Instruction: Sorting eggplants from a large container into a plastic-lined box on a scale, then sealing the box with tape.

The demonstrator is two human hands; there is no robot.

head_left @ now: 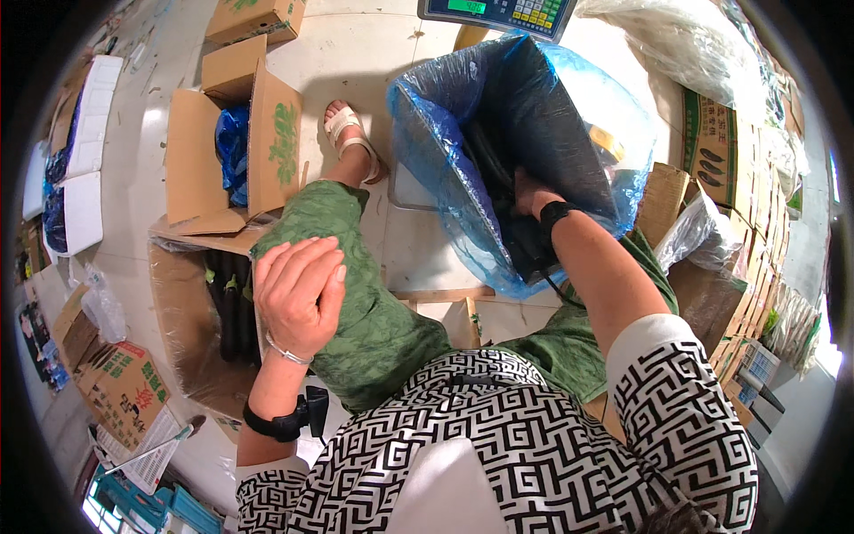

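My left hand (298,298) rests near my left knee, its fingers stretched out and nothing in it. Beside it stands a cardboard box (182,343) with long dark eggplants (233,307) inside, their green stems showing. My right hand (534,194) reaches down into a large blue plastic bag (427,169) that stands open between my legs and the scale. Long dark eggplants (485,156) lie in the bag, close to my right hand. Its fingers are hidden in the shadow among them, so what they grip cannot be seen.
A digital scale display (498,11) stands beyond the bag. An open carton (191,151) holding blue plastic is at the left, with a closed carton (253,20) behind it. Stacked cartons (712,165) and clear plastic sheeting (685,40) line the right side.
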